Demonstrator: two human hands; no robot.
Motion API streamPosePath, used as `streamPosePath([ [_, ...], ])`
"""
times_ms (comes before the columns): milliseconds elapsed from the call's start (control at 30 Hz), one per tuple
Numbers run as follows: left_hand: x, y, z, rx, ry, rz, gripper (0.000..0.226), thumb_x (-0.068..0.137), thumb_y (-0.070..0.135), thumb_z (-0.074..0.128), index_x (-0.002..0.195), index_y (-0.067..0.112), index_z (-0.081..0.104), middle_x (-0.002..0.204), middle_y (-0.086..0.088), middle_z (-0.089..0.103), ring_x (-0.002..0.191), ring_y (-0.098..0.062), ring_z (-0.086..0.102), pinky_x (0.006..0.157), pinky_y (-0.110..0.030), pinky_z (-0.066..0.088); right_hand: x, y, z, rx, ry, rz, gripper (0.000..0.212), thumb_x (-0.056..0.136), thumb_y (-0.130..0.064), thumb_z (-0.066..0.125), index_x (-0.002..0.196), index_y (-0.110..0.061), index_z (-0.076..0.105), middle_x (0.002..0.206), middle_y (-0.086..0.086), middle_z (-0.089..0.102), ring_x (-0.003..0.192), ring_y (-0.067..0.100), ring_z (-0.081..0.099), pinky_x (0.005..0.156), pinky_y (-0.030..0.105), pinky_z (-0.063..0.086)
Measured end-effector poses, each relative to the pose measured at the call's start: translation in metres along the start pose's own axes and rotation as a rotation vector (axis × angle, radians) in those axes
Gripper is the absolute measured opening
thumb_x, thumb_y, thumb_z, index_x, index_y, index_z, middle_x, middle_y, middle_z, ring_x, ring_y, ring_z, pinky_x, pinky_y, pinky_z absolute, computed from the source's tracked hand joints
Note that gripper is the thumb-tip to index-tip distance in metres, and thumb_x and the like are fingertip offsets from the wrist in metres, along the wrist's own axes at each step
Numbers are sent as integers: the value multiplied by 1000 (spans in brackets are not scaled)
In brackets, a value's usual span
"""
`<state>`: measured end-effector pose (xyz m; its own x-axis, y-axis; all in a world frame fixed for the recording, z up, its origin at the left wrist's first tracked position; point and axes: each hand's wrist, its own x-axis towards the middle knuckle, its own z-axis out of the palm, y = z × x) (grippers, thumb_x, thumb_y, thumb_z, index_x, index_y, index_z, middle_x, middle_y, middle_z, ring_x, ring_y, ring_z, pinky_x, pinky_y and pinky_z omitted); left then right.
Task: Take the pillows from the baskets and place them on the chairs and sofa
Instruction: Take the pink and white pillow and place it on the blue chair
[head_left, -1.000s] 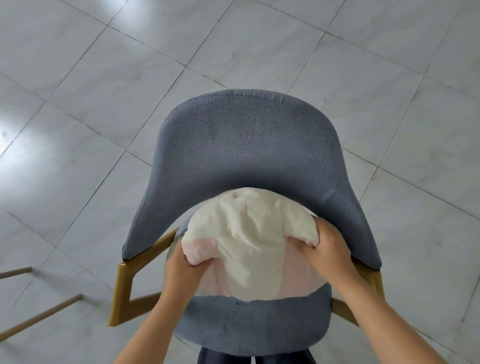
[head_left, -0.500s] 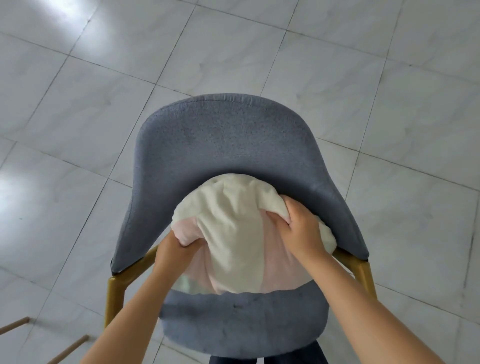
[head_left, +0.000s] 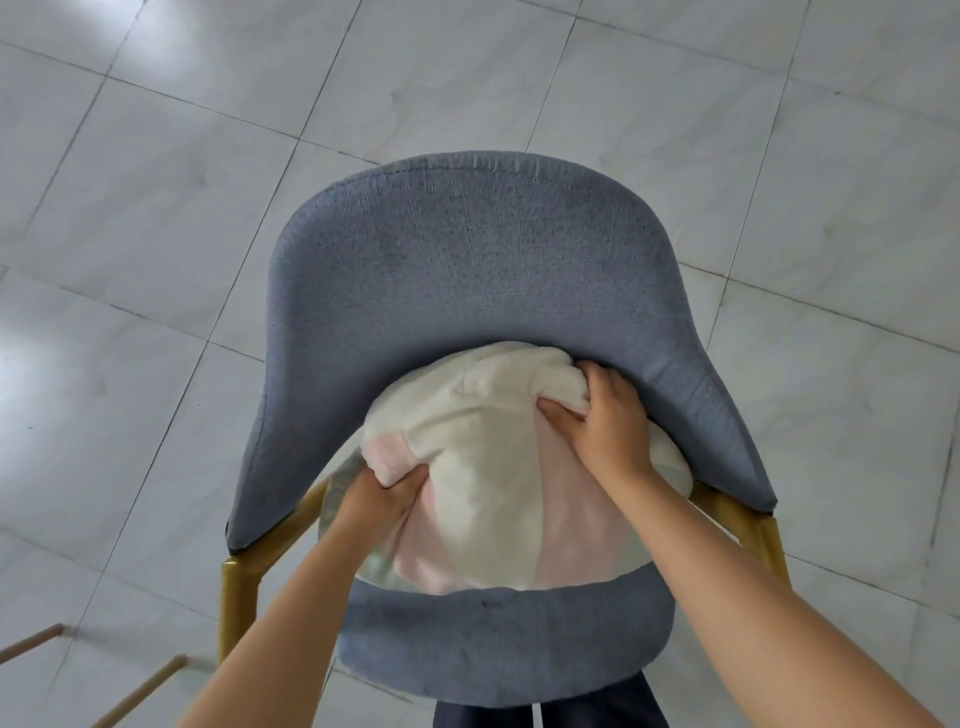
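A round pillow (head_left: 493, 483) in white, pink and pale green fleece lies on the seat of a blue-grey upholstered chair (head_left: 467, 270), pushed against the curved backrest. My left hand (head_left: 382, 501) grips a fold of the pillow at its left edge. Higher up, near the backrest, my right hand (head_left: 605, 421) bunches the white fabric at the pillow's upper right. Both forearms reach in from the bottom of the view. No baskets or sofa are in view.
The chair has yellow wooden legs (head_left: 239, 597) and stands on glossy white marble floor tiles (head_left: 156, 260). Two thin wooden legs (head_left: 140, 691) of other furniture poke in at the bottom left. Dark trousers (head_left: 545, 714) show below the seat's front edge.
The pillow has been pushed further back onto the seat toward the backrest. My right hand has slid from the pillow's right side up to its top right; the view tilted closer.
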<state>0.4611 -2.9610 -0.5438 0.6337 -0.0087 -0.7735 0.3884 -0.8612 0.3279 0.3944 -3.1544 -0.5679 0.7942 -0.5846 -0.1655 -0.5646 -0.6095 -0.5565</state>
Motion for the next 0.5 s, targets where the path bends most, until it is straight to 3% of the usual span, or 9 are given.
streamPosePath([
  [67, 5, -8, -4, -60, 81, 18, 59, 79, 33, 63, 125, 6, 39, 124, -18, 52, 113, -35, 48, 89, -32, 38, -1, -3, -1, -5, 20, 1, 72, 65, -59, 46, 101, 3, 60, 91, 26, 66, 84, 44, 62, 70, 49, 52],
  [167, -8, -13, -8, -212, 400, 142, 76, 69, 26, 74, 130, 9, 32, 132, -13, 41, 124, -31, 35, 105, -45, 33, -17, -3, -7, -47, 228, -106, 57, 78, -46, 50, 114, -2, 49, 111, 24, 60, 104, 38, 54, 86, 49, 47],
  [200, -19, -15, -5, -240, 506, 234, 75, 72, 28, 70, 132, 12, 29, 136, -11, 35, 128, -28, 28, 108, -44, 29, -29, -6, -9, -42, 293, -199, 48, 85, -41, 46, 118, -6, 45, 120, 20, 53, 114, 33, 47, 93, 49, 40],
  [267, -39, -21, 8, -136, 620, 576, 57, 83, 40, 49, 130, 20, 25, 140, -8, 24, 134, -21, 17, 111, -36, 20, -57, -14, -6, -20, 311, -378, 33, 96, -32, 30, 123, -16, 39, 133, 9, 38, 132, 24, 28, 105, 50, 24],
  [333, -40, -43, 32, 120, 558, 871, 48, 91, 46, 30, 134, 28, 18, 149, -2, 11, 140, -15, 4, 115, -31, 7, -79, -14, 7, -55, 229, -477, 33, 97, -33, 25, 125, -23, 38, 140, 1, 28, 138, 20, 16, 109, 51, 12],
  [367, -32, -51, 40, 243, 483, 911, 51, 92, 49, 24, 139, 31, 12, 153, 1, 1, 141, -16, -1, 115, -32, 2, -82, -9, 17, -129, 189, -493, 34, 96, -36, 24, 124, -25, 40, 141, 1, 27, 137, 24, 18, 109, 53, 10],
  [433, -9, -58, 54, 412, 382, 810, 57, 91, 55, 13, 141, 31, 1, 153, -2, 1, 140, -24, 3, 113, -36, -5, -70, 6, 35, -314, 127, -460, 37, 95, -42, 21, 122, -29, 42, 138, 1, 31, 129, 30, 27, 106, 52, 8],
  [500, 8, -48, 62, 493, 334, 646, 59, 89, 56, 2, 141, 30, 5, 147, -14, 23, 136, -31, 16, 110, -36, -11, -49, 18, 50, -404, 82, -388, 37, 92, -44, 25, 121, -30, 44, 136, 1, 35, 124, 29, 30, 105, 47, 4],
])
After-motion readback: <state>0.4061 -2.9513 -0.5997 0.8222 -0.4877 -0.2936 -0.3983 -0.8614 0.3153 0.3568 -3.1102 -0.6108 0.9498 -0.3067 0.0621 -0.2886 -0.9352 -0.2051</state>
